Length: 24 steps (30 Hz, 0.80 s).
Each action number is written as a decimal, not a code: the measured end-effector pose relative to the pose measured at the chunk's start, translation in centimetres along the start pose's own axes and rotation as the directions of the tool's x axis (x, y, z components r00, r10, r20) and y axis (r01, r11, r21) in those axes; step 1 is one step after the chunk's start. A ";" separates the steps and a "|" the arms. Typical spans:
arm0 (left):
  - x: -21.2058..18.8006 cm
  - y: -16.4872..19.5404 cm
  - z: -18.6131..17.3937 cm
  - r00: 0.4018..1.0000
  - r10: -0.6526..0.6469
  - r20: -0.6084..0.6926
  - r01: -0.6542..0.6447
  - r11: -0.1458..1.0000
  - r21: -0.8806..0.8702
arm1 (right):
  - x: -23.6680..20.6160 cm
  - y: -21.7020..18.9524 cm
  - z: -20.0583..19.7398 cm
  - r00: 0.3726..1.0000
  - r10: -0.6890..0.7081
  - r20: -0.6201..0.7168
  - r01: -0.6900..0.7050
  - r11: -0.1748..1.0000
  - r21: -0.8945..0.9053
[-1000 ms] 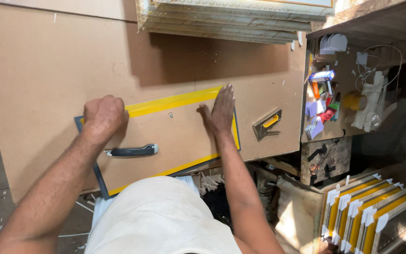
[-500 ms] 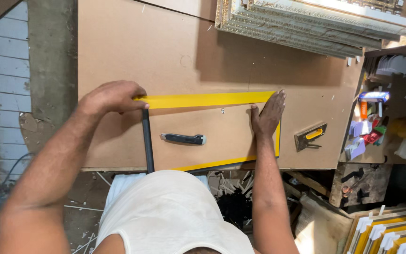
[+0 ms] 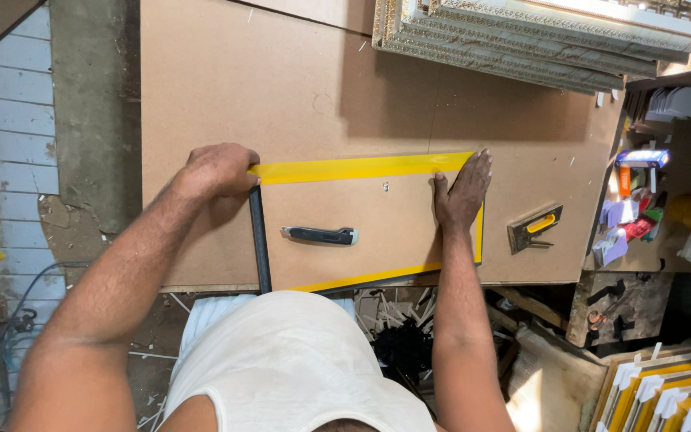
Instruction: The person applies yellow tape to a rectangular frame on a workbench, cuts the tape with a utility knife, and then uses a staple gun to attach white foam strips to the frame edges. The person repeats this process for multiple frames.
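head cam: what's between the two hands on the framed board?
In the head view, a yellow tape strip runs from the left hand to the right hand. Below it lies a grey-handled knife on bare backing board.

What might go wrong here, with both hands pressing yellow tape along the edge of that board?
The yellow tape spans between the left hand and the right hand; uneven pressing might leave wrinkles or a crooked line. The utility knife lies loose on the board between the arms, so a forearm could knock it off. The stacked picture frames overhang the table behind and might get bumped.
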<state>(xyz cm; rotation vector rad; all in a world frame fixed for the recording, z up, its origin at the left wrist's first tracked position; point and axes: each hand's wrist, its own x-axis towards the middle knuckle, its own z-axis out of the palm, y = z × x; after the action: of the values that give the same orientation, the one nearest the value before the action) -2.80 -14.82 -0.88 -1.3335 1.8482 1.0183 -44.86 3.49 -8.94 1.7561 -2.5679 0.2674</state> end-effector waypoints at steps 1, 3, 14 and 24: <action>0.0 0.1 0.0 1.000 -0.003 0.004 0.003 1.000 0.010 | 0.0 0.0 0.0 1.000 0.000 0.000 0.000 1.000 0.007; 0.1 0.2 0.1 1.000 -0.009 0.008 0.009 1.000 0.027 | -0.1 0.0 0.1 1.000 0.001 0.000 -0.001 1.000 0.011; 0.1 -0.4 0.4 0.999 0.036 -0.035 -0.036 0.999 0.016 | 0.1 -10.2 -2.3 0.873 0.348 0.342 -0.277 0.931 -0.239; 1.1 -0.9 1.0 0.997 0.044 -0.056 -0.042 0.999 0.029 | -8.1 -33.6 -2.4 0.776 -0.330 0.538 0.340 0.937 0.085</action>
<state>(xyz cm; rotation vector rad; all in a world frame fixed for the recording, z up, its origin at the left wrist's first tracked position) -2.18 -14.63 -2.48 -1.3239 1.9344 0.9821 -10.95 -0.53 -3.16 2.5417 -2.4621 -0.3177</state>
